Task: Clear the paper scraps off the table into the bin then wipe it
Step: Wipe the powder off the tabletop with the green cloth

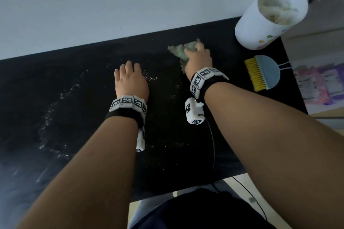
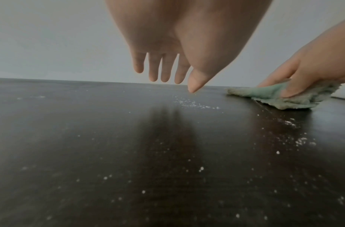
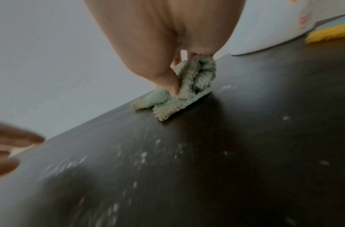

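My right hand [image 1: 198, 55] grips a crumpled pale green cloth [image 1: 179, 50] and presses it on the black table [image 1: 74, 98] near the far edge. In the right wrist view the thumb and fingers are curled into the cloth [image 3: 193, 86]; the left wrist view shows the same cloth [image 2: 284, 96] at the right. My left hand [image 1: 130, 76] hovers palm down over the middle of the table, fingers straight and holding nothing [image 2: 163, 72]. Fine white crumbs [image 1: 55, 109] are scattered on the tabletop. The white bin [image 1: 270, 14], with paper scraps inside, stands at the far right corner.
A blue hand brush with yellow bristles [image 1: 260, 74] lies on the table's right end, in front of the bin. A grey wall [image 1: 111, 5] runs behind the table. A cable [image 1: 212, 145] trails from my right wrist over the near edge.
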